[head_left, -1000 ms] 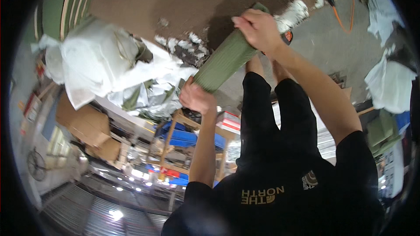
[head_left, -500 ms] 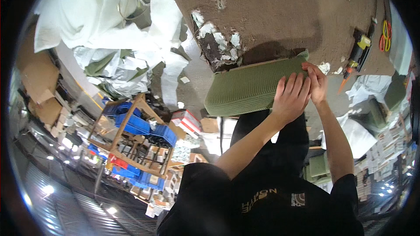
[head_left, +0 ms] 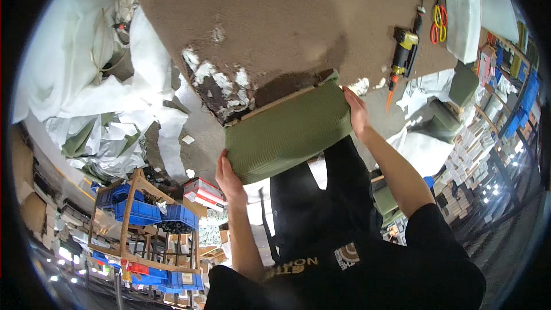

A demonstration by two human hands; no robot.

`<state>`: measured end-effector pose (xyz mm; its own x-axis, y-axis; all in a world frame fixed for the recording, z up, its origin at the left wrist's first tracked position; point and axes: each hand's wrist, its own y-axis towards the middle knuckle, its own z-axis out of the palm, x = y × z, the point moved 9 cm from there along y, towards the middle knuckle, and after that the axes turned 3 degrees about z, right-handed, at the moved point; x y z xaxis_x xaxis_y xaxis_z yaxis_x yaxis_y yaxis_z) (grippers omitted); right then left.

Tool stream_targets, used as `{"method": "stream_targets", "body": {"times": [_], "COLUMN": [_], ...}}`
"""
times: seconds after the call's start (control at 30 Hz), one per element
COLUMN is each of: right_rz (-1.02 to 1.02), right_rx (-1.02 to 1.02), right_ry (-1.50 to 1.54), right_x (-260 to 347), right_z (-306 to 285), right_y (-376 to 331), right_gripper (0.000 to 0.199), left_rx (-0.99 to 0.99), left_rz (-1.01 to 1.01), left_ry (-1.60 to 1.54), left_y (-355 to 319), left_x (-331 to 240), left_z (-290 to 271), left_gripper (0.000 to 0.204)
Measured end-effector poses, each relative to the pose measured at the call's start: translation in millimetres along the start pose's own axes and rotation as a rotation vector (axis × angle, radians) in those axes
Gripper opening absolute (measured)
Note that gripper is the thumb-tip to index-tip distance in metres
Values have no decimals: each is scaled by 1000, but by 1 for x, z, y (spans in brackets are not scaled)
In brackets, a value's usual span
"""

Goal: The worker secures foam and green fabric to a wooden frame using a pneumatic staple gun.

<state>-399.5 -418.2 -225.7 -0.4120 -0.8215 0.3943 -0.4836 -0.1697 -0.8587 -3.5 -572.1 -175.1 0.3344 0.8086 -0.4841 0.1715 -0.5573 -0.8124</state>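
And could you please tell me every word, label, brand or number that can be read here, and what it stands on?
Black shirt: tan lettering and a square emblem; I won't copy the wording.
Red-and-white box: markings too small to read.
Lower blue bin: pale patch, too small to read.
Green cushion: no print visible.

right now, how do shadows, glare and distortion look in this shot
Head view: a dark shadow lies on the brown tabletop beyond the green cushion; head view: lamps glare at lower left and right; head view: straight edges bend toward the black rim.
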Motion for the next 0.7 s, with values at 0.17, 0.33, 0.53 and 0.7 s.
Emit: {"method": "stream_targets", "body": {"times": [0.17,0.33,0.53,0.7], "right_rz": [510,617,327,-29], "right_rx": [228,324,270,389], "right_ry": [65,30,258,526], "right_x": [-24,-109,-43,4], "right_z": [15,25,-22,-81], "right_y": [-15,62,22,11], "right_gripper": [65,70,55,51], "left_rx": [198,234,72,259], "left_rz": [-297,-705,-165,38], "left_ry": [-131,80,-249,-500], "left_y": [15,49,16,-38], "left_x": [58,104,69,-10], "left_z": [-7,26,10,55], "left_gripper": [46,56,73,63]}}
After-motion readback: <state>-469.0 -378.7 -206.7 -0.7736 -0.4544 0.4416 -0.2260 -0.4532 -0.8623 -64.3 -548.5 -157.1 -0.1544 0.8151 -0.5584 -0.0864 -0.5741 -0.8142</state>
